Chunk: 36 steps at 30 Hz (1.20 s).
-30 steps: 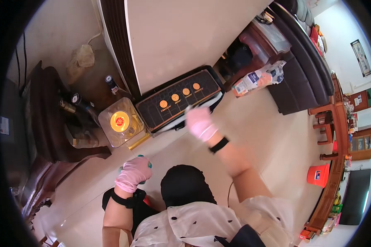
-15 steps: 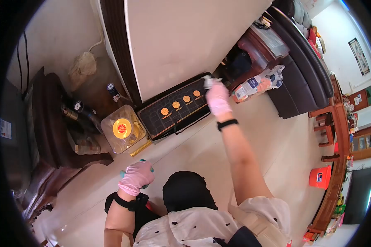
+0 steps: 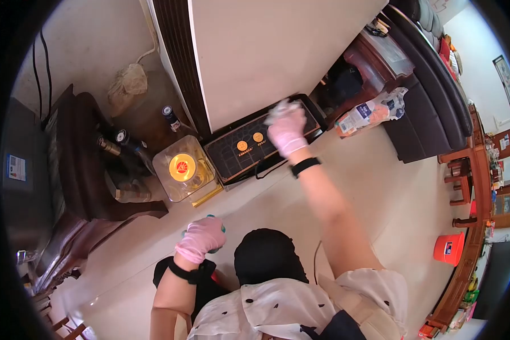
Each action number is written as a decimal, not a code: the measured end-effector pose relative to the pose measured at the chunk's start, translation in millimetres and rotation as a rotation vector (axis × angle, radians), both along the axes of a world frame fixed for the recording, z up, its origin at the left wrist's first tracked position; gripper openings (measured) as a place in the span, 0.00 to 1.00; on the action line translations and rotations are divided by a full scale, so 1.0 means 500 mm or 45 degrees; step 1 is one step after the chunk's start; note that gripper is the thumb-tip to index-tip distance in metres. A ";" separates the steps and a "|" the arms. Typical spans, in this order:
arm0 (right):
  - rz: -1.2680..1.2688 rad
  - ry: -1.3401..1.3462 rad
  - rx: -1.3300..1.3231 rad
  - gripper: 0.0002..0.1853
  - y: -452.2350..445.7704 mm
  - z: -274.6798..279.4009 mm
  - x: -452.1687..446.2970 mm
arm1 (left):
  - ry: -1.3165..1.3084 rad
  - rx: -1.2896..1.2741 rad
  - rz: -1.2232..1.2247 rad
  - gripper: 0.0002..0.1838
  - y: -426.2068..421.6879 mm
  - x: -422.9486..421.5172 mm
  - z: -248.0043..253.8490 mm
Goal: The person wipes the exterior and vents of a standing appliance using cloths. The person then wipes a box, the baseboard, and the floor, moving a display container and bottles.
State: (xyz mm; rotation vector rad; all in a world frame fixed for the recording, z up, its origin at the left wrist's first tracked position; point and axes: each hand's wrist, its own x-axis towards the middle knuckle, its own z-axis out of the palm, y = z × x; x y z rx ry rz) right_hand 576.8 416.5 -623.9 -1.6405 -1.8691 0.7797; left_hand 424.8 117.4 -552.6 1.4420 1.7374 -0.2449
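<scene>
My right hand (image 3: 288, 131), in a pink glove, is closed on a crumpled white cloth (image 3: 282, 109). It presses the cloth onto the right part of a long black box (image 3: 226, 158), which has a crocodile-like pattern and round gold emblems; the hand hides some of them. A cord handle loops out at the box's front edge. My left hand (image 3: 203, 237), also gloved in pink with teal fingertips, hangs above the floor near my knee. Its fingers are curled, and whatever they hold, if anything, is hidden.
Left of the box stands a clear container with a gold lid (image 3: 182, 167). Dark bottles (image 3: 131, 140) stand behind a carved wooden chair leg (image 3: 124, 218). A white panel (image 3: 266, 51) rises behind the box. A plastic package (image 3: 371, 112) lies by the dark sofa (image 3: 419, 113); a red bucket (image 3: 449, 248) stands right.
My right hand has moved left with the cloth, from the box's right end onto its top, covering emblems that showed before. My left hand stays curled; the whole view has shifted slightly.
</scene>
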 end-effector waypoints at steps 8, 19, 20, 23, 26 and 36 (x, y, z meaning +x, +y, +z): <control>1.384 -0.231 0.516 0.18 -0.240 0.066 -0.007 | -0.042 0.128 -0.023 0.15 0.027 0.008 -0.009; 1.015 -0.264 1.005 0.15 -0.314 0.003 -0.022 | -0.027 0.012 0.004 0.17 0.028 0.005 -0.002; 1.001 -0.273 0.999 0.15 -0.302 0.016 0.000 | -0.031 0.010 -0.013 0.17 0.027 0.007 0.003; 1.167 0.124 0.531 0.13 -0.212 0.057 0.120 | 0.023 0.010 0.009 0.17 0.013 0.004 0.019; 1.090 -0.519 1.158 0.13 -0.104 -0.020 0.283 | 0.059 0.052 0.031 0.17 -0.002 -0.005 0.016; 0.626 -0.360 0.954 0.08 -0.017 0.096 0.226 | -0.139 0.608 0.260 0.19 0.028 0.025 -0.015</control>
